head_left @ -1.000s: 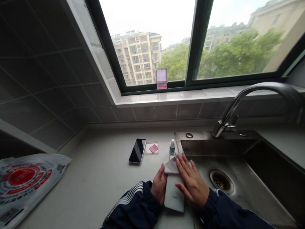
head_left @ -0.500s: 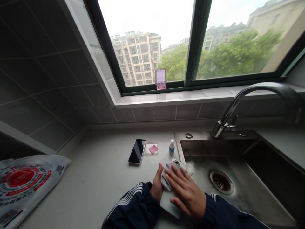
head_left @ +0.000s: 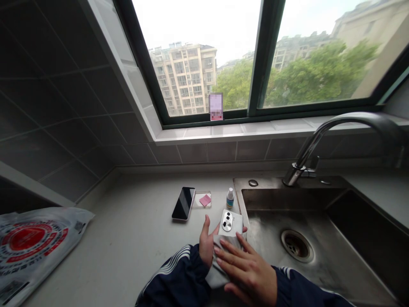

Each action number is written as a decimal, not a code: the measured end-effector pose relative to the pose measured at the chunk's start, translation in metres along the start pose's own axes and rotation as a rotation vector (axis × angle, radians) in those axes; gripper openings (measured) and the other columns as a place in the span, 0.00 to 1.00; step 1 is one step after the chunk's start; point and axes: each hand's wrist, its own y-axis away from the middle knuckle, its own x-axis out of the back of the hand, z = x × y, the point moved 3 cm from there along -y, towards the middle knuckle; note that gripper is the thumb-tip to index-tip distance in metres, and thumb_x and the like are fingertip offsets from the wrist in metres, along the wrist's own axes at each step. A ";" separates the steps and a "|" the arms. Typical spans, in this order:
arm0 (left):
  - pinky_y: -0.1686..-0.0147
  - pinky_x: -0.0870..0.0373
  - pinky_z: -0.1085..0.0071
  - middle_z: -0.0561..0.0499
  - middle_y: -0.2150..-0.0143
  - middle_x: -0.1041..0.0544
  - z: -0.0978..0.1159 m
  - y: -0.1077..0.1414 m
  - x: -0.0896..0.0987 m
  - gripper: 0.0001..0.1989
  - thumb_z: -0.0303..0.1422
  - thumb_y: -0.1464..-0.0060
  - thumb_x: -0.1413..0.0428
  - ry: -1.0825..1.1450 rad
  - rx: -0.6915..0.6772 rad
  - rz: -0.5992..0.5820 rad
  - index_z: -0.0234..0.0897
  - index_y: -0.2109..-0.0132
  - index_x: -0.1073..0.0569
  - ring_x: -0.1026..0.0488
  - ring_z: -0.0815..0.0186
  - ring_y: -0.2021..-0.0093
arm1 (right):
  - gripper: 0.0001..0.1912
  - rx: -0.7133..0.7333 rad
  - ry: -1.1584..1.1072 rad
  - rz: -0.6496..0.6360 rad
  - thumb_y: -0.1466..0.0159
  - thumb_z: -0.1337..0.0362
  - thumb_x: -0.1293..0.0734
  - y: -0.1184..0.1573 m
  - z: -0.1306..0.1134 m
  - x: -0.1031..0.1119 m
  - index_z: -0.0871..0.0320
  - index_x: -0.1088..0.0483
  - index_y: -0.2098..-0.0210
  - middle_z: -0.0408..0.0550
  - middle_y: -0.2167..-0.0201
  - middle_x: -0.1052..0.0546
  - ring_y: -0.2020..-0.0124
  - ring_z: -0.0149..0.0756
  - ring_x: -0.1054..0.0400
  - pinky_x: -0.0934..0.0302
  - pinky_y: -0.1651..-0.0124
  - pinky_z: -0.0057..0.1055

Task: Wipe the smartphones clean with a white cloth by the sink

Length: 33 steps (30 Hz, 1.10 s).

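My left hand holds a white smartphone from beneath, its back and round camera block facing up. Fingertips of that hand show at the phone's right edge. My right hand presses a grey cloth flat against the lower part of the phone's back, fingers stretched over it. Cloth and hand hide the phone's lower end. Just beyond the phone stands a small white-capped bottle. Left of the bottle lie a clear phone case with a pink paper piece and a dark-screened phone.
To the right is a steel sink with a drain and a chrome faucet. A white plastic bag with red print lies on the counter at the left. A window is ahead.
My right hand and the cloth have slid down the phone's back toward me, uncovering the camera block. The phone now sits more upright in view, and my left thumb stands out to the left.
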 end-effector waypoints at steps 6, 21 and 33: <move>0.49 0.40 0.53 0.33 0.40 0.33 0.000 -0.001 0.005 0.49 0.65 0.50 0.63 0.076 -0.038 0.006 0.33 0.34 0.44 0.30 0.47 0.49 | 0.13 0.060 -0.052 0.098 0.33 0.59 0.35 -0.001 0.002 0.012 0.58 0.29 0.52 0.49 0.49 0.24 0.38 0.40 0.39 0.71 0.30 0.48; 0.49 0.43 0.48 0.35 0.48 0.31 0.004 0.001 -0.011 0.47 0.64 0.50 0.63 0.030 0.020 -0.029 0.32 0.36 0.41 0.32 0.48 0.52 | 0.16 -0.051 0.043 0.134 0.35 0.70 0.37 0.006 0.041 0.029 0.56 0.29 0.48 0.49 0.45 0.27 0.38 0.42 0.39 0.50 0.33 0.46; 0.51 0.40 0.43 0.37 0.41 0.35 0.006 0.009 -0.014 0.37 0.57 0.44 0.64 -0.031 0.013 -0.063 0.42 0.33 0.48 0.32 0.47 0.48 | 0.21 -0.172 0.082 0.190 0.32 0.66 0.38 0.011 0.057 0.018 0.58 0.34 0.40 0.55 0.41 0.32 0.35 0.48 0.44 0.41 0.39 0.50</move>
